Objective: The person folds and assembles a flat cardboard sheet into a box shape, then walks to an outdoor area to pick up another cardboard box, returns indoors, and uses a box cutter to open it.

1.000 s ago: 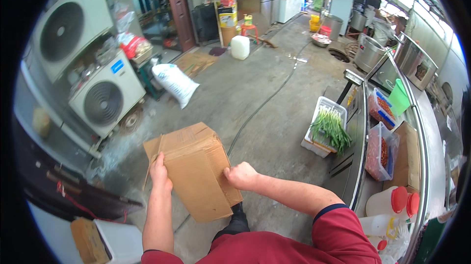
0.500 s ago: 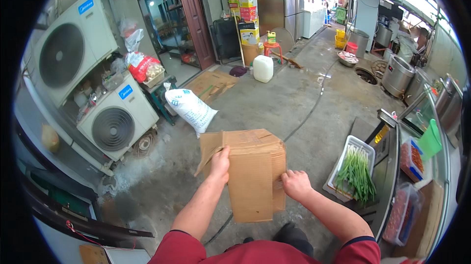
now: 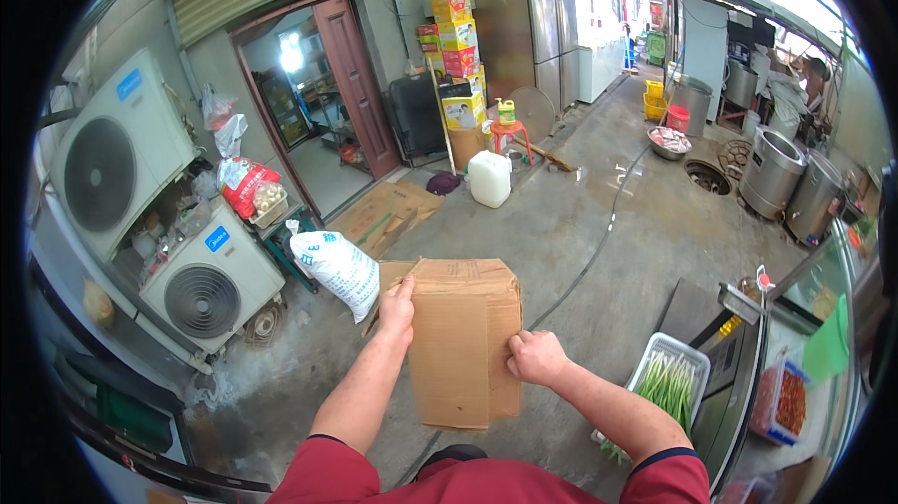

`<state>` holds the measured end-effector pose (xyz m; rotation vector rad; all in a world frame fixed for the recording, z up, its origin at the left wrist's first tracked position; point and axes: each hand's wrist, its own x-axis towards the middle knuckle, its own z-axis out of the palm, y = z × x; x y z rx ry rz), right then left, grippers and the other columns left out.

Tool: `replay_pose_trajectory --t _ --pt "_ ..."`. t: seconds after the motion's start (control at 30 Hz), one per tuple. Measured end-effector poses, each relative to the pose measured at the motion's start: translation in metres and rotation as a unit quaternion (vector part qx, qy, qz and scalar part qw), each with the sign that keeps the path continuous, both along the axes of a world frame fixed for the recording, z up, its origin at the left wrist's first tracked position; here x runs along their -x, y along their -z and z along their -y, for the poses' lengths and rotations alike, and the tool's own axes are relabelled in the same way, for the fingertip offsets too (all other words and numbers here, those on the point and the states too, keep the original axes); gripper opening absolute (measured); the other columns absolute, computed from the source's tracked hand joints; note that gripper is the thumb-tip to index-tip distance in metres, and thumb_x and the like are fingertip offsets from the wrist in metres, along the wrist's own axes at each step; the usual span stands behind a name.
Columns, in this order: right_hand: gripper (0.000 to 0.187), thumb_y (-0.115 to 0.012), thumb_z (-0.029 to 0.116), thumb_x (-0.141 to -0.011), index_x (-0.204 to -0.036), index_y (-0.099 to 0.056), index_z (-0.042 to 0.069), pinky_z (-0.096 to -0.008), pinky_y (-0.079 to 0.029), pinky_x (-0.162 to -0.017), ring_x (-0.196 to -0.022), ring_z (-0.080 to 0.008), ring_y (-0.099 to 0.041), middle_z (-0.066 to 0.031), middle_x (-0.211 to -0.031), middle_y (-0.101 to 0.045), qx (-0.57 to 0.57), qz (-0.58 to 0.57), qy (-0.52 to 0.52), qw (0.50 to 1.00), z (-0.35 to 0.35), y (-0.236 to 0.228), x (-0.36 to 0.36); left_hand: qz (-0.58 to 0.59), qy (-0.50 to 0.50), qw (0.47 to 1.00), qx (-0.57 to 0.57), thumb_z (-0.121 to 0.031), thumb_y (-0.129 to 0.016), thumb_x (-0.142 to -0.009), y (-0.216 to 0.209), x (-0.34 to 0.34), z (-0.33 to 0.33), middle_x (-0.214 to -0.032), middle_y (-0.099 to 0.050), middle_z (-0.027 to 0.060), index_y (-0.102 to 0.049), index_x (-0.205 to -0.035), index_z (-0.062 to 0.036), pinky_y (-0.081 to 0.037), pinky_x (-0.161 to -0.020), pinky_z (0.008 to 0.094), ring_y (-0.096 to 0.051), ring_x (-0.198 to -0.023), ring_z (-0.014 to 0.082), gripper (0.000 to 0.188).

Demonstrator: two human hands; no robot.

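Observation:
A brown cardboard box (image 3: 454, 345) hangs in front of me above the concrete floor, gripped from both sides. My left hand (image 3: 398, 309) is closed on its upper left edge, where a flap sticks out to the left. The right edge is pinched by my right hand (image 3: 538, 357), its fingers curled in against the cardboard. Just beyond the box on the left leans a full white sack (image 3: 337, 270). A white crate (image 3: 703, 365) of green onions (image 3: 666, 387) stands to the right of my right forearm.
Two air-conditioner units (image 3: 208, 291) line the left wall. Ahead lie flattened cardboard (image 3: 388, 216) and a white jug (image 3: 490, 178). A dark hose (image 3: 589, 265) crosses the floor. An open drain hole (image 3: 708, 177) and steel pots (image 3: 773, 172) are at the right, beyond a glass-sided counter (image 3: 828, 247).
The view has swung a little rightward and up. The box shifts slightly left in the picture, and its right-hand panel now sits closer to the front panel. Both hands keep their hold.

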<state>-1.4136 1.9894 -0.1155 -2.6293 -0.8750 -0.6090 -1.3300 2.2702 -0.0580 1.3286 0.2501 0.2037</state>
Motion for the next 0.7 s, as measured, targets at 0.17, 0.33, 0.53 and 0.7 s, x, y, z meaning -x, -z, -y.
replay_pose_trajectory --t 0.17,0.33,0.53,0.7 --pt "0.016 -0.066 0.022 -0.071 -0.074 -0.058 0.008 -0.0438 -0.052 -0.061 -0.064 -0.0296 -0.065 -0.0101 -0.071 -0.062 0.036 -0.014 -0.034 0.999 0.047 0.0 -0.096 0.033 -0.057 0.997 -0.048 -0.027 -0.057 -0.103 0.02 -0.089 0.05 -0.106 -0.069 0.0125 -0.067 -0.108 0.0094 -0.048 -0.086 0.0324 -0.061 -0.097 0.0181 0.038" --pt "0.018 -0.066 0.023 -0.071 -0.077 -0.058 0.008 -0.0438 -0.05 -0.065 -0.068 -0.029 -0.065 -0.0094 -0.077 -0.061 0.094 0.011 0.01 0.995 0.102 0.012 -0.218 0.007 -0.081 0.996 -0.025 -0.03 -0.058 -0.102 0.04 -0.203 0.114 -0.098 -0.069 0.0103 -0.068 -0.104 0.0091 -0.048 -0.083 0.0328 -0.061 -0.091 0.0162 0.04" --pt "0.019 -0.066 0.024 -0.074 -0.078 -0.058 0.008 -0.0438 -0.049 -0.066 -0.072 -0.0286 -0.062 -0.0087 -0.077 -0.059 0.178 -0.071 -0.038 0.981 0.183 0.006 -0.344 -0.028 -0.046 0.996 0.073 -0.031 -0.058 -0.102 0.04 -0.371 0.198 -0.098 -0.068 0.0087 -0.067 -0.099 0.0071 -0.048 -0.082 0.0319 -0.059 -0.089 0.0144 0.04" --pt "0.016 -0.066 0.015 -0.073 -0.084 -0.057 0.007 -0.0435 -0.049 -0.069 -0.083 -0.0303 -0.061 -0.0115 -0.087 -0.058 0.06 0.015 0.129 0.99 0.267 -0.023 -0.431 -0.006 0.01 0.996 0.094 -0.032 -0.056 -0.103 0.031 -0.497 0.277 -0.09 -0.067 0.0055 -0.067 -0.092 0.0049 -0.048 -0.077 0.0301 -0.058 -0.084 0.0128 0.04"
